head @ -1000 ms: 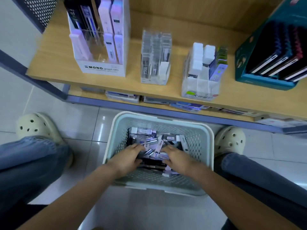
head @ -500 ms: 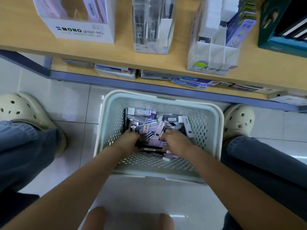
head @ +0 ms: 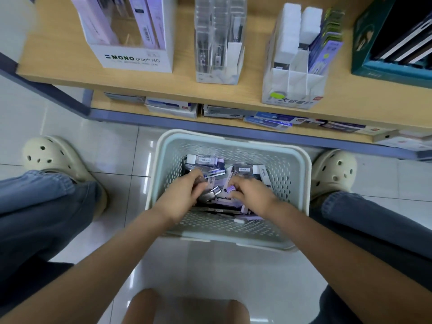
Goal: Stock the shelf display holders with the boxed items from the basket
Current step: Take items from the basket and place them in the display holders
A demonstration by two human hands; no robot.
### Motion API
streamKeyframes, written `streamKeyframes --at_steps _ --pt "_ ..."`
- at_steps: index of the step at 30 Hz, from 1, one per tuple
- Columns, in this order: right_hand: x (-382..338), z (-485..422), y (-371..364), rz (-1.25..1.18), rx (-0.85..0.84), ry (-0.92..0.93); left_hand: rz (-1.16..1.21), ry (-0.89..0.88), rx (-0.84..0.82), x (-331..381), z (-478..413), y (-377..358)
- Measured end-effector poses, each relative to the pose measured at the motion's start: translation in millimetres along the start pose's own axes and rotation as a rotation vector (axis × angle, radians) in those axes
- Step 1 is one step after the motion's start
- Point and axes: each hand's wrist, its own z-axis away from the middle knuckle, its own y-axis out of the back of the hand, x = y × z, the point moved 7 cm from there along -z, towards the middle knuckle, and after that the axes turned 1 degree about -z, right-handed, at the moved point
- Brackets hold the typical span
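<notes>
Head view: a pale basket [head: 233, 142] stands on the tiled floor [head: 112, 150] before the wooden shelf [head: 182, 90], holding a loose pile of boxed items [head: 243, 170]. The left hand [head: 180, 199] lies in the pile with its fingers [head: 197, 177] curled round a small grey box [head: 209, 195]. The right hand [head: 253, 197] is beside it, fingers [head: 236, 183] bent down among the boxes; whether they pinch one cannot be told. The clear display holder [head: 219, 43] stands on the shelf above.

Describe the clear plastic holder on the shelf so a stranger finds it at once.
Look at the wooden shelf behind the basket. The clear holder stands between the white MONO box and the white divided holder. It alone is see-through.
</notes>
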Motion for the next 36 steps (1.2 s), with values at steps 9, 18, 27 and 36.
streamKeyframes --at_steps 9,18,27,36 --pt "-62.3 33.0 66.2 -0.533 0.199 0.096 0.226 0.052 0.261 18.3 33.8 37.6" --pt "-100.0 98.0 132.8 -0.952 0.402 0.149 0.619 0.049 0.245 70.0 72.5 51.6" --pt "-126.2 144.5 150.6 -0.852 0.440 0.170 0.683 -0.040 0.369 115.7 109.5 97.1" --pt "-123.9 146.0 226.9 -0.600 0.776 0.219 0.478 -0.193 0.402 140.1 112.6 156.2"
